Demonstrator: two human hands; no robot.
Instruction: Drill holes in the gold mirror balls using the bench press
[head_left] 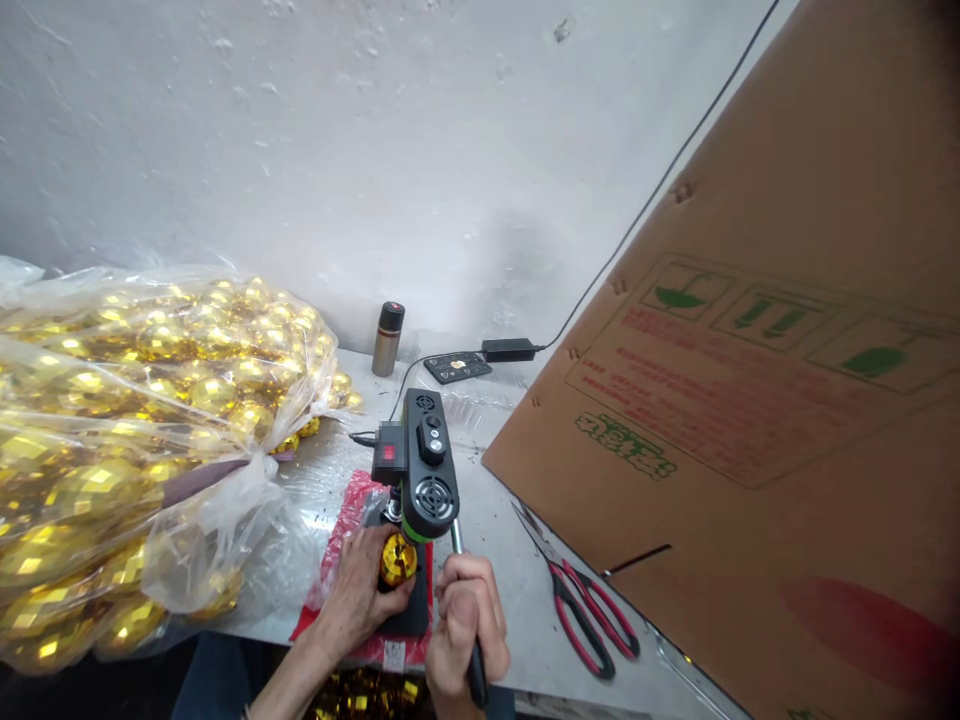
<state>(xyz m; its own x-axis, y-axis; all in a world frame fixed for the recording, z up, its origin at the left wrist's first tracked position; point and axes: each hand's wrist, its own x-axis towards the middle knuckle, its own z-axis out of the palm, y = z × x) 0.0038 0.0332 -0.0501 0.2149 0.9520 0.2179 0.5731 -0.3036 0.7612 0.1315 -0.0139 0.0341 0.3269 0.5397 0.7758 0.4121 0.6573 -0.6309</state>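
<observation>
My left hand (365, 577) is closed around a small gold mirrored ball (398, 560), fingers behind it and thumb at its near side. The ball sits under the head of a black bench press (430, 455) with round vent grilles and a green band. My right hand (466, 625) wraps round the black-gripped lever handle (477, 672) of this press, whose metal rod runs up to the machine. The press's dark base (406, 622) stands on red plastic wrap (351, 510). The ball's top is partly hidden by the press head.
Clear bags of gold mirrored balls (161, 370) fill the left side. Red-and-black scissors (581, 600) lie to the right, beside a large cardboard box (750, 400). Behind the press are a bottle (387, 340), a dark phone-like slab (457, 367) and a power adapter (508, 350) with its cable.
</observation>
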